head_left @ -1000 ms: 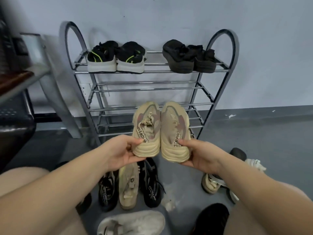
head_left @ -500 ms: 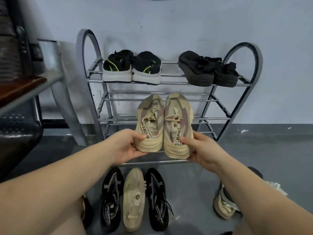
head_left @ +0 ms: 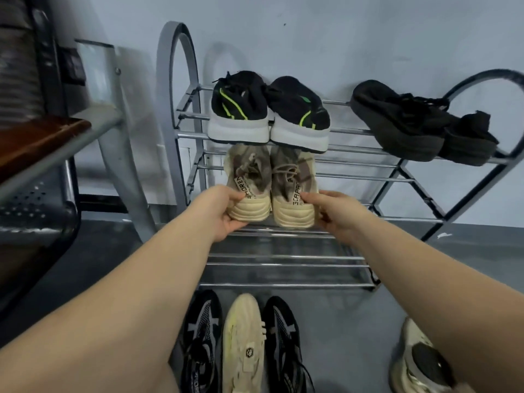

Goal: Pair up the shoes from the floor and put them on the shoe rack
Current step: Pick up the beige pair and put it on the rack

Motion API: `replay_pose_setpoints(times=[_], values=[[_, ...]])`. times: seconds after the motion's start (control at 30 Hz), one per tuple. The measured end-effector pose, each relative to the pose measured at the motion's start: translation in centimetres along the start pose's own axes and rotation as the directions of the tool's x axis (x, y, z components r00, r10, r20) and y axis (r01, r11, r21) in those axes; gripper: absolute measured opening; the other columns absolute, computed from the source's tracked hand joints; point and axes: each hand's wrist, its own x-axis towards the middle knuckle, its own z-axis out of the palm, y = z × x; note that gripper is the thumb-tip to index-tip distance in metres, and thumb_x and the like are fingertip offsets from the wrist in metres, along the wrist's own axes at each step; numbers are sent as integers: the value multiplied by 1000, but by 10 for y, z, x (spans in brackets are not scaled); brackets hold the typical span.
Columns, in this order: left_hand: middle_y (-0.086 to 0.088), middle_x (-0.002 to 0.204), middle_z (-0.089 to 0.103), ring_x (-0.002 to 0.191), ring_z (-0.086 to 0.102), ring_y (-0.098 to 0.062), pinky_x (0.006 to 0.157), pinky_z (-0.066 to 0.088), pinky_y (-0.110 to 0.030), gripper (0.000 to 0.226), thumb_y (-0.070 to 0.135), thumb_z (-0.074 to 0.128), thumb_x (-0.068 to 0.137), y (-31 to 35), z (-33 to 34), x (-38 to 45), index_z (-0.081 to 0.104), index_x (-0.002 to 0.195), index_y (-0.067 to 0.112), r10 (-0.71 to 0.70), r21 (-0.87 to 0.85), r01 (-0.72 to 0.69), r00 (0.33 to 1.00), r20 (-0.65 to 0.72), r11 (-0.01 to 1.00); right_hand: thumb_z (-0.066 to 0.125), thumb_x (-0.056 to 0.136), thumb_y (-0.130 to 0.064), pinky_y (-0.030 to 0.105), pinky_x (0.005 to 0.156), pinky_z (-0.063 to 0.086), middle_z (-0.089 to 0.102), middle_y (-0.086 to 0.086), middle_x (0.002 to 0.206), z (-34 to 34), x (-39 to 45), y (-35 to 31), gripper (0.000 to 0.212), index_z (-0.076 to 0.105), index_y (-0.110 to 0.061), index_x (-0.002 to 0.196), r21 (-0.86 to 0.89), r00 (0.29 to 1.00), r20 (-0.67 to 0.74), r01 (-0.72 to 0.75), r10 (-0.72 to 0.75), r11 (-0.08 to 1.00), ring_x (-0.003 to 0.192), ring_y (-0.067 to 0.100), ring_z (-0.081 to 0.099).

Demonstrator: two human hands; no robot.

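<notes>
My left hand (head_left: 224,211) and right hand (head_left: 337,214) each grip one beige sneaker's (head_left: 249,191) heel, keeping the pair aligned for the shoe rack (head_left: 283,234).

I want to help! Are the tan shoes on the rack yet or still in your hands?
Both. The tan shoes are between the rack's shelves, but the left hand and right hand hold their heels.

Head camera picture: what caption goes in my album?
Two hands slide beige sneakers onto the shoe rack.

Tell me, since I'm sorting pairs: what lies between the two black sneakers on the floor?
A single cream shoe lies between the two black sneakers on the floor, seen in the head view.
</notes>
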Motion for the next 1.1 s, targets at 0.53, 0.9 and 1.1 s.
replay_pose_setpoints(times=[0.53,0.9,1.1], values=[[-9,128,57,103,55,-21,58,49,-36,35,17,51,95,16,-16,47,48,130,11,56,285,-15,989,-136,958,73,82,-19,34,80,58,69,14,96,32,55,6,18,66,-3,87,-259,997,-33,65,-76,964,78,23,66],[-19,130,53,117,52,-37,88,47,-36,42,25,37,101,3,-12,35,41,136,4,353,787,-145,930,-97,599,72,77,-47,31,100,44,61,0,125,33,28,17,65,49,-17,131,-639,979,64,191,-196,745,116,21,57],[-10,125,53,89,49,-20,73,36,-25,43,25,37,101,-6,-22,18,33,142,15,387,856,-226,922,33,466,73,81,-31,21,88,38,58,2,130,30,21,17,63,45,-14,135,-631,961,113,266,-253,729,115,18,55]])
